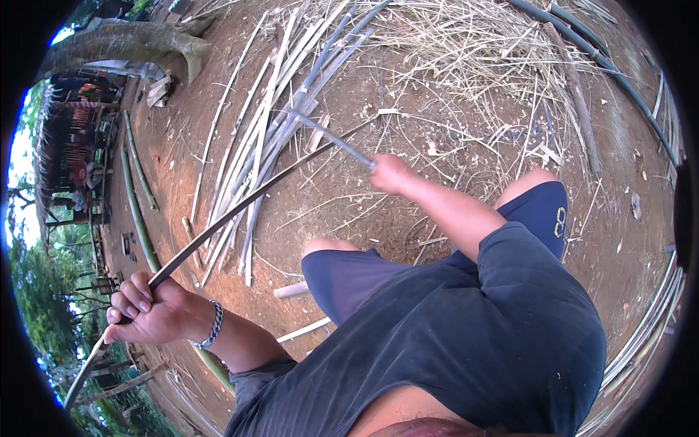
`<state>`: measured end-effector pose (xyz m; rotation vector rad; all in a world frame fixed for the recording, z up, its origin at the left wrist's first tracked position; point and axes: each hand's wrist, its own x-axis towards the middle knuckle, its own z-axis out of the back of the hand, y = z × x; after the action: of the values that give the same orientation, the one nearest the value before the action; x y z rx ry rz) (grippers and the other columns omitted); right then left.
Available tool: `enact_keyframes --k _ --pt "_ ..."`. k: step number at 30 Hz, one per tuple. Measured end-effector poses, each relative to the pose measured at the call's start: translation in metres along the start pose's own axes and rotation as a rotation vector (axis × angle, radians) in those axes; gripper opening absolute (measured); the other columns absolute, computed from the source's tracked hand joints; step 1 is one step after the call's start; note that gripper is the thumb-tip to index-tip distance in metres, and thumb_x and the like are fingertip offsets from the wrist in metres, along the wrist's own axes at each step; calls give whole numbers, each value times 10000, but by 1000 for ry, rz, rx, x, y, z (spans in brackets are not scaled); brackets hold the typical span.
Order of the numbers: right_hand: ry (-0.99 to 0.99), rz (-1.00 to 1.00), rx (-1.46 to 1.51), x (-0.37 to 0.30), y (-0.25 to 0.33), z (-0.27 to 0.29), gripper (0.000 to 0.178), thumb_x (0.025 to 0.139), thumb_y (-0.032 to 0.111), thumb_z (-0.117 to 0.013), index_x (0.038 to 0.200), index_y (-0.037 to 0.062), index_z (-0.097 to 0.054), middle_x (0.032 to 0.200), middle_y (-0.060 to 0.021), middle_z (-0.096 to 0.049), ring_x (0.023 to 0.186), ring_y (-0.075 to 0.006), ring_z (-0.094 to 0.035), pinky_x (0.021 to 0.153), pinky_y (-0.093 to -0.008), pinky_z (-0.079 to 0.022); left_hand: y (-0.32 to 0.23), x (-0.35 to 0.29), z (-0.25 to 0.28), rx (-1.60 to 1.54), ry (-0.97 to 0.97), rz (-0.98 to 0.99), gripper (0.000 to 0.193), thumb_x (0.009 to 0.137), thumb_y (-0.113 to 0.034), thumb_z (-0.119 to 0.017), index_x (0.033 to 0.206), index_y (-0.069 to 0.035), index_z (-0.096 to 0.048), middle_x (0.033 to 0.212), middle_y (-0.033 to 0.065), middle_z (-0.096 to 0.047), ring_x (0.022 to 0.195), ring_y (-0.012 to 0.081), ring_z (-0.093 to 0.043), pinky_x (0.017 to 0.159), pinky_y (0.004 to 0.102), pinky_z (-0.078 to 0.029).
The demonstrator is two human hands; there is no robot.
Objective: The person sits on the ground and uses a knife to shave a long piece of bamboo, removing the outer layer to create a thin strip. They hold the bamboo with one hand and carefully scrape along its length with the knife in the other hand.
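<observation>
My left hand (156,313) is wrapped round the long dark strip (240,211), probably to steady it as it slants over the ground (171,175). My right hand (391,175) grips the thin blade (331,136) by its near end, crossing the strip near its far tip — touching or not, I cannot tell.

- Brown dirt ground (619,211) across the frame.
- Upper centre-left: long pale strips (263,135), loosely bunched.
- Upper right: tangled straw-coloured slivers (502,54), dark pole (630,90).
- Left: green poles (137,207).
</observation>
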<state>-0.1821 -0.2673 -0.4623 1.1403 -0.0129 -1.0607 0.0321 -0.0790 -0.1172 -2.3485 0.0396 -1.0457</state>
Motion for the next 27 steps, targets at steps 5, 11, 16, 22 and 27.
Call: enact_keyframes --k 5,11,16,22,27 --pt "-48 -91 -116 30 -68 6 240 837 120 -575 1058 33 -609 947 -174 -646 875 -297 -646 786 -417 -520 12 5 10 -10 37 4 489 939 -523 -503 699 -99 -541 550 -32 -377 440 72 -315 412 198 -264" --pt "119 50 -52 7 11 13 231 864 115 -549 1077 32 -583 954 -147 -640 840 -258 -644 738 -409 -524 0 12 16 2 59 13 503 952 -508 -490 673 -90 -511 539 -39 -373 437 69 -325 417 202 -279" --pt "5 -244 -63 89 -114 4 251 832 146 -586 1054 43 -644 987 -171 -667 891 -302 -659 783 -404 -527 5 26 30 3 50 45 521 964 -516 -457 671 -88 -510 534 -42 -391 434 65 -342 419 200 -287" --pt "-37 -103 -126 77 -102 14 331 809 154 -580 1121 60 -639 1024 -191 -665 967 -341 -648 832 -420 -521 2 28 35 -25 33 87 579 974 -554 -380 633 -94 -469 505 -36 -391 405 68 -346 424 200 -294" --pt "-52 -152 -68 106 -142 11 236 796 161 -590 984 30 -643 933 -219 -657 873 -345 -651 784 -438 -510 -2 38 50 12 46 113 592 976 -565 -356 627 -100 -465 501 -36 -382 416 73 -345 426 210 -294"
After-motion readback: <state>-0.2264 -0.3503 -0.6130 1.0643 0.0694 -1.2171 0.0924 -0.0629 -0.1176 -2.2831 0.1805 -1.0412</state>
